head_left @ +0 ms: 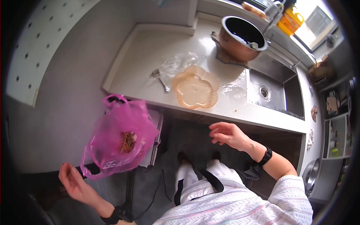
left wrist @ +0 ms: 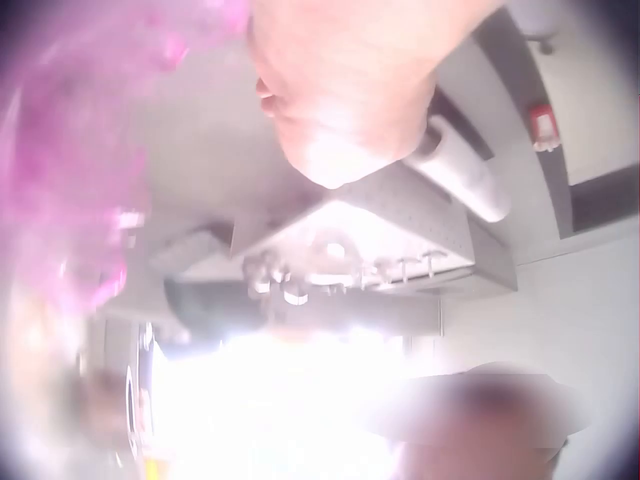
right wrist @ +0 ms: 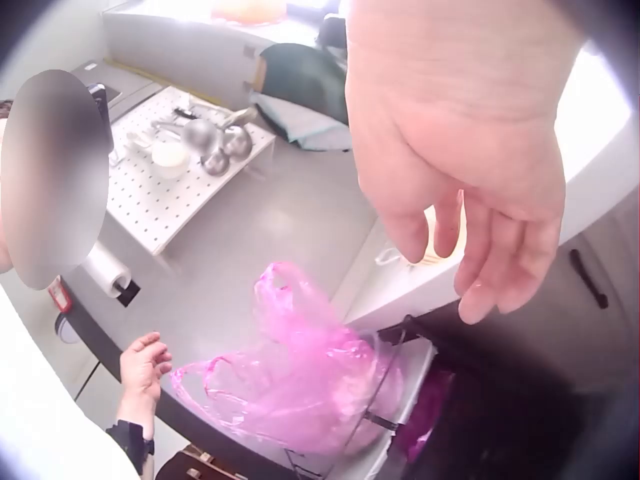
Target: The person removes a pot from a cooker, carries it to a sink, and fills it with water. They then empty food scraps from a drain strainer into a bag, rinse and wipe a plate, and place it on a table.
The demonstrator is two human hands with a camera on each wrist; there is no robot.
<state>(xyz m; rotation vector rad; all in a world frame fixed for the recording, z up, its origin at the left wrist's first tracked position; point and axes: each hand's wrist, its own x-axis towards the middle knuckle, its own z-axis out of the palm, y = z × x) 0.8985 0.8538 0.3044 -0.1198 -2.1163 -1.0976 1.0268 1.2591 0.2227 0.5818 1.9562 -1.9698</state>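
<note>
A pink plastic bag [head_left: 123, 137] hangs at the left of the counter with its mouth spread, and brown food scraps [head_left: 128, 142] show inside it. Just off the bag's near handle is my left hand [head_left: 77, 185], fingers loosely bent and holding nothing. My right hand [head_left: 230, 135] hovers in front of the counter's front edge, its fingers relaxed around no object. Nearest to it on the counter is an amber flower-shaped dish [head_left: 195, 88]. In the right wrist view the right hand [right wrist: 460, 190] hangs with loosely curved fingers, partly covering the dish.
Left of the dish lie a crumpled clear plastic bag [head_left: 180, 63] and a metal utensil [head_left: 164, 83]. A copper-coloured pot [head_left: 240, 47] stands on a cloth beside the sink [head_left: 275, 80]. A white pegboard [right wrist: 175, 165] with hanging ladles is on the wall.
</note>
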